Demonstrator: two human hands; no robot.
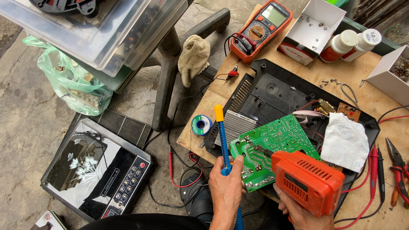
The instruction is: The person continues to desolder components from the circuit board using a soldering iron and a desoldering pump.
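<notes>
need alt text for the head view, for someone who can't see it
A person's left hand holds a blue tool with a yellow tip, and the right hand holds an orange soldering gun against a green circuit board. The board lies on an opened black casing on a plywood table, with a multimeter, a cloth and pliers nearby.

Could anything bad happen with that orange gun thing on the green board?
Maybe. The left hand steadies the green circuit board right beside the orange soldering gun that the right hand holds, so a finger might get burned. The white tissue lies nearby and could scorch.
</notes>
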